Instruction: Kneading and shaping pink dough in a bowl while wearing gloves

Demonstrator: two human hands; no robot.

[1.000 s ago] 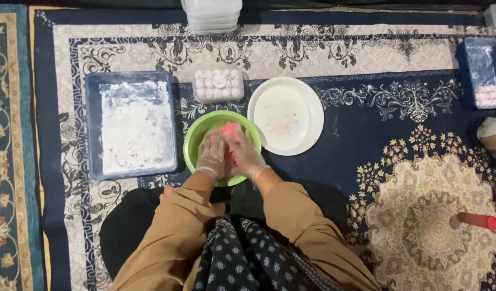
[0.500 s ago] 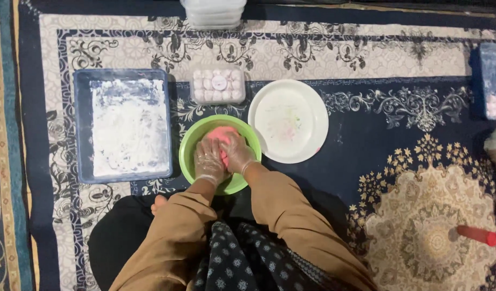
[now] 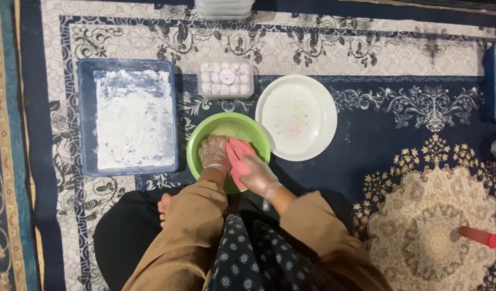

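Seen from above: green bowl (image 3: 227, 127) on patterned carpet (image 3: 399, 124), directly ahead of crossed legs. Both hands inside bowl, gloved in thin clear plastic. Left hand (image 3: 214, 153) curled, fingers pressed down against pink dough (image 3: 237, 159) at bowl's near left. Right hand (image 3: 257, 173) closed around dough from right, crossing bowl's near rim. Dough held between both hands, over bowl's near half; far half of bowl bare. White plate (image 3: 296, 117) just beside bowl on right, rims nearly touching. Clear box (image 3: 226, 78) of pale round pieces just beyond bowl, lid on. Blue tray (image 3: 128, 117) dusted with white flour to left, its right edge close to bowl's left rim. Stack of clear containers (image 3: 224, 7) at top edge, partly cut off. Red cylinder (image 3: 478, 236) well apart at lower right. Open carpet right of plate and on near right side; little free room left, ahead or immediately right of bowl.
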